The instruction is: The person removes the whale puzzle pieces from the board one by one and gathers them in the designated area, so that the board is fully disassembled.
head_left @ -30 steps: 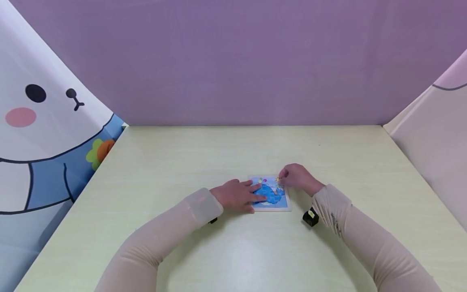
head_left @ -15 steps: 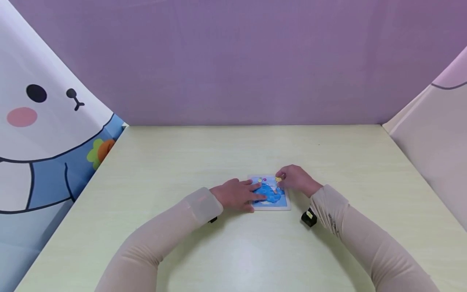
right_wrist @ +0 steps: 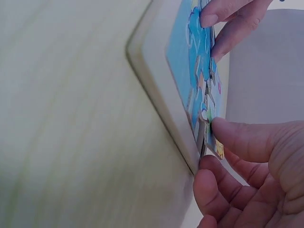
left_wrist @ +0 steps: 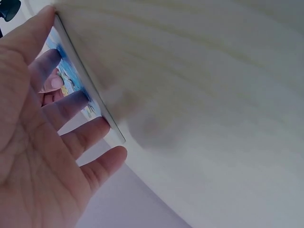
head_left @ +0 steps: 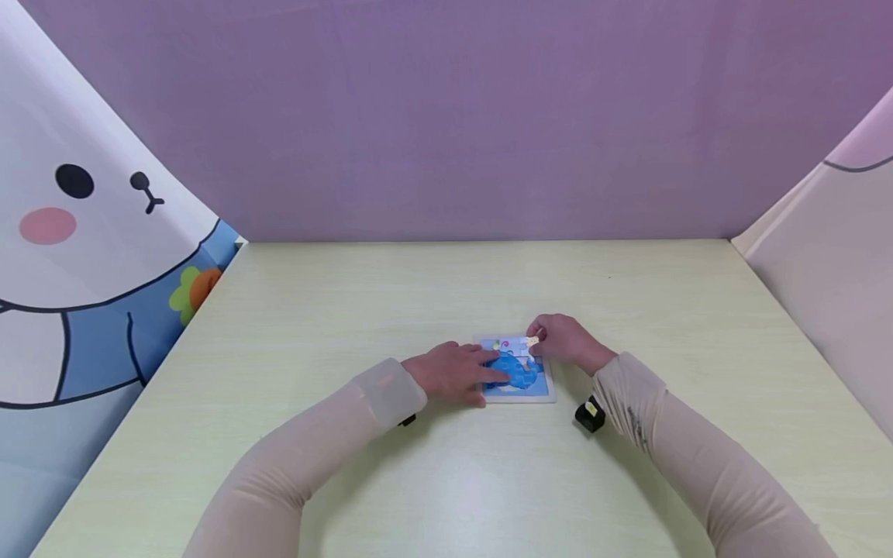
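Note:
A jigsaw puzzle with a blue whale picture lies in a pale frame [head_left: 526, 400] on the table. My left hand [head_left: 449, 374] rests on its left side, fingers spread and straight; in the left wrist view the fingertips [left_wrist: 97, 127] touch the board. At the far right corner my right hand [head_left: 568, 341] pinches a puzzle piece [right_wrist: 217, 149] with a yellow patch between thumb and fingers. That piece stands tilted up from the board in the right wrist view. Beside it some neighbouring pieces [right_wrist: 203, 114] sit unevenly raised. My fingers hide part of the picture.
The pale wooden table [head_left: 446, 480] spreads around the board. A purple curtain [head_left: 488, 124] closes off the back, and printed cloth [head_left: 91, 256] hangs at the left. A small black box [head_left: 590, 415] is at the right wrist.
My right hand has shifted slightly left, and the piece between its fingers has changed its tilt at the far right corner. My left hand stays in place on the puzzle.

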A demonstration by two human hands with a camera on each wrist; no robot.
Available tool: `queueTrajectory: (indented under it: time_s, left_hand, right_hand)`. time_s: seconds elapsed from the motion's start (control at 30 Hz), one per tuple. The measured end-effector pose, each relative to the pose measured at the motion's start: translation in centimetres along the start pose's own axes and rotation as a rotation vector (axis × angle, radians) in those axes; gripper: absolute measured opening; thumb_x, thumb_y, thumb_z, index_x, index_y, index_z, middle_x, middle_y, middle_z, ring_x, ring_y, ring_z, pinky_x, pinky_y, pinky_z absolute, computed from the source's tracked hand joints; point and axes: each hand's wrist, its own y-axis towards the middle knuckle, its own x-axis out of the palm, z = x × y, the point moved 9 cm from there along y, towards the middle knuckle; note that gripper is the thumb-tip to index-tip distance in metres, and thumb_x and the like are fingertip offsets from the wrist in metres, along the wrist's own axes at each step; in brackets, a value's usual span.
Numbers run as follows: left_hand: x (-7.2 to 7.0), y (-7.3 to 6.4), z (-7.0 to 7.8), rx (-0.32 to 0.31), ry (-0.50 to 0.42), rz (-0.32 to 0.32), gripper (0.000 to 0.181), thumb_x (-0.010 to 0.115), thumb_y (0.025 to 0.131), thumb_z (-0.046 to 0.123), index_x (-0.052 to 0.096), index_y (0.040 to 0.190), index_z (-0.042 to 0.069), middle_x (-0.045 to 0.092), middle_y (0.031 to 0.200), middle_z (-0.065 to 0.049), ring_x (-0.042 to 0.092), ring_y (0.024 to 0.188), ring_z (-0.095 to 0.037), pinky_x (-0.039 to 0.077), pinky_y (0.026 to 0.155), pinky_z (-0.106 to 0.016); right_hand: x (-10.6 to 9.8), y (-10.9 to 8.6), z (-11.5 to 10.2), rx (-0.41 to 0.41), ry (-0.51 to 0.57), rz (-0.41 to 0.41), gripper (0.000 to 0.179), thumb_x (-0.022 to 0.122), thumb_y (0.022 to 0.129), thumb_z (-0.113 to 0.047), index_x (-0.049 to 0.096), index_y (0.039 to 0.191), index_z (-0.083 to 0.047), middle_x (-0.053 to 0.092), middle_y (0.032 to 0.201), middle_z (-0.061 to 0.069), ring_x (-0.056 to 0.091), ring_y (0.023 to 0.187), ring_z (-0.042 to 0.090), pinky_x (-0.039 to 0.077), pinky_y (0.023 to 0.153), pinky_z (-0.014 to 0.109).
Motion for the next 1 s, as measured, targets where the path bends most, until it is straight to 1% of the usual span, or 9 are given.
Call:
queueTrajectory:
  time_s: [0.13, 0.23, 0.37, 0.5, 0.6, 0.73, 1.0]
  left_hand:
    - [-0.12, -0.08, 0.09, 0.010, -0.006, 0.008, 0.058, 0.058, 0.093, 0.044, 0.039, 0.147, 0.034, 0.030, 0.155, -0.001, 0.027, 0.141, -0.024, 0.034, 0.107, -0.043]
    - [-0.08, -0.08, 0.04, 0.011, -0.007, 0.009, 0.058, 0.058, 0.093, 0.044, 0.039, 0.147, 0.035, 0.028, 0.156, -0.002, 0.027, 0.142, -0.025, 0.034, 0.107, -0.044]
    - [-0.11, -0.10, -0.04, 0.007, -0.003, 0.005, 0.057, 0.057, 0.093, 0.044, 0.039, 0.147, 0.035, 0.024, 0.157, -0.003, 0.026, 0.142, -0.024, 0.034, 0.107, -0.044]
    - [-0.14, -0.03, -0.05, 0.003, 0.008, 0.000, 0.057, 0.056, 0.094, 0.046, 0.039, 0.147, 0.035, 0.025, 0.157, -0.002, 0.026, 0.142, -0.025, 0.034, 0.107, -0.043]
    - [-0.01, 0.07, -0.12, 0.000, 0.006, -0.002, 0.057, 0.055, 0.094, 0.047, 0.038, 0.147, 0.036, 0.025, 0.157, -0.001, 0.025, 0.142, -0.025, 0.034, 0.107, -0.042]
    - [0.11, 0.12, -0.26, -0.004, -0.018, 0.000, 0.057, 0.055, 0.094, 0.047, 0.037, 0.147, 0.036, 0.024, 0.157, -0.001, 0.023, 0.143, -0.025, 0.032, 0.109, -0.043]
    - [0.29, 0.29, -0.40, -0.012, -0.056, -0.007, 0.058, 0.056, 0.094, 0.046, 0.037, 0.147, 0.036, 0.023, 0.157, 0.000, 0.022, 0.143, -0.025, 0.030, 0.110, -0.045]
  right_hand:
    - [0.05, 0.03, 0.02, 0.000, 0.009, 0.003, 0.018, 0.067, 0.087, -0.005, 0.061, 0.103, 0.001, 0.063, 0.104, 0.017, 0.058, 0.095, 0.029, 0.048, 0.081, 0.041]
    - [0.10, 0.12, 0.10, 0.000, 0.008, 0.007, 0.017, 0.067, 0.087, -0.005, 0.062, 0.102, 0.000, 0.064, 0.102, 0.017, 0.058, 0.093, 0.028, 0.048, 0.080, 0.040]
    - [0.16, 0.21, 0.17, 0.008, 0.008, 0.009, 0.017, 0.067, 0.087, -0.005, 0.062, 0.102, 0.000, 0.064, 0.102, 0.016, 0.058, 0.093, 0.027, 0.048, 0.080, 0.040]
    - [0.11, 0.16, 0.19, 0.019, 0.014, 0.009, 0.018, 0.066, 0.087, -0.005, 0.063, 0.104, 0.001, 0.063, 0.102, 0.015, 0.057, 0.092, 0.027, 0.048, 0.080, 0.039]
    - [0.00, 0.13, 0.13, 0.018, 0.010, 0.009, 0.018, 0.066, 0.088, -0.005, 0.063, 0.104, 0.001, 0.063, 0.100, 0.015, 0.057, 0.089, 0.026, 0.048, 0.077, 0.037]
    - [-0.22, 0.15, 0.12, 0.014, 0.009, 0.019, 0.019, 0.065, 0.088, -0.005, 0.063, 0.106, 0.002, 0.063, 0.096, 0.014, 0.056, 0.085, 0.024, 0.048, 0.074, 0.035]
    - [-0.35, 0.18, 0.11, 0.021, 0.066, 0.042, 0.023, 0.063, 0.088, -0.005, 0.065, 0.109, 0.003, 0.060, 0.087, 0.009, 0.053, 0.078, 0.021, 0.044, 0.067, 0.029]
